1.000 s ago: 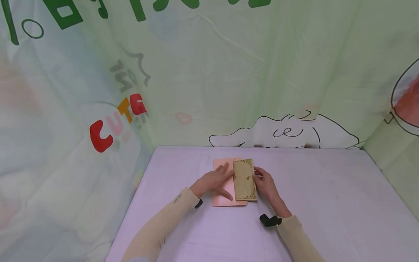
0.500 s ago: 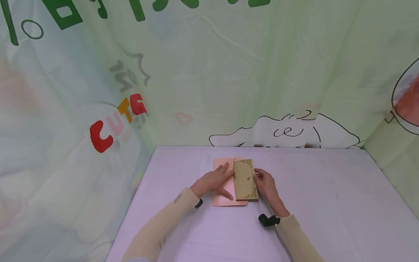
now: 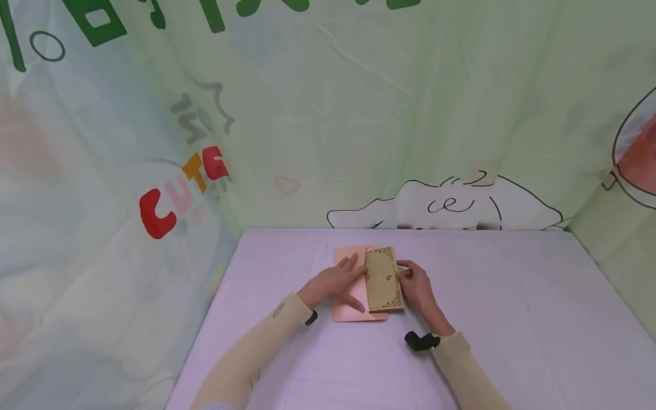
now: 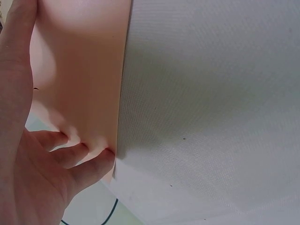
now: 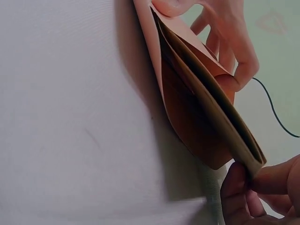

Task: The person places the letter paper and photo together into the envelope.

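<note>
Pink envelope [image 3: 353, 296] lies flat on the lilac worktop [image 3: 512, 319], near its far middle. Left hand [image 3: 333, 283] rests on the envelope, fingers spread and straight, pressing it down; the left wrist view shows fingertips [image 4: 89, 161] at the paper's edge.

Brown card [image 3: 383, 280], folded, with a gold ornamental border, overlaps the envelope's right part. Right hand [image 3: 415, 287] pinches the card's right long edge between thumb and fingers [image 5: 243, 187]. The right wrist view shows the card's folded leaves standing between pink layers, so the near side appears to sit inside the envelope mouth.

Judgement: insertion is begun but far from complete. Most of the card is exposed in the head view. Left to do: slide the card fully in, then close the flap [image 3: 371, 250], if there is one; its state cannot be told.
</note>
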Tool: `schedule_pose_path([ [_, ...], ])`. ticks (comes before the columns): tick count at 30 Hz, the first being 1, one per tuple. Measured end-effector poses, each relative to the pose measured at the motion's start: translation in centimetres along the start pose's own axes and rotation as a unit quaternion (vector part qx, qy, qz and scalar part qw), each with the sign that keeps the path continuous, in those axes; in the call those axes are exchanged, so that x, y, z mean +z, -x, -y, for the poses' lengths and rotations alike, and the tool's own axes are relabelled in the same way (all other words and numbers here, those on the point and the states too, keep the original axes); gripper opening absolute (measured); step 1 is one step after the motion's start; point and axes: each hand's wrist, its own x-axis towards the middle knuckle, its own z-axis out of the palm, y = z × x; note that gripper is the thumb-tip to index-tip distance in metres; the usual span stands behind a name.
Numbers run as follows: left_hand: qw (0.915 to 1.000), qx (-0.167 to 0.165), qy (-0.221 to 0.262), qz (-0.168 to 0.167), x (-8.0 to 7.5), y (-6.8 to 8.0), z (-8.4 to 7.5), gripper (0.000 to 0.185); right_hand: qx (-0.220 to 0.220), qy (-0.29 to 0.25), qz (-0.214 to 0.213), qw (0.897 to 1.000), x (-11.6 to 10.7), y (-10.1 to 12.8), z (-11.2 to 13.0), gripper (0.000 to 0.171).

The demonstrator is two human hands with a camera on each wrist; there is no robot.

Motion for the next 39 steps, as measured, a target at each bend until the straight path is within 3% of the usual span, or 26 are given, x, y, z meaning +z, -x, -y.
schedule_pose_path([
  [15, 0.9999, -0.006, -0.011, 0.004, 0.4, -0.2, 0.3, 0.110, -0.006, -0.018, -0.021, 1.000, -0.1, 0.1, -0.2, 0.034],
  [29, 1.0000, -0.006, -0.006, 0.002, 0.0, 0.0, 0.0, 0.105, -0.009, -0.030, -0.015, 0.999, 0.1, -0.1, 0.0, 0.033],
  [39, 0.9999, -0.009, 0.000, 0.007, 0.1, -0.1, 0.0, 0.106, 0.015, -0.061, 0.013, 0.998, 1.6, 0.0, 0.3, 0.036],
])
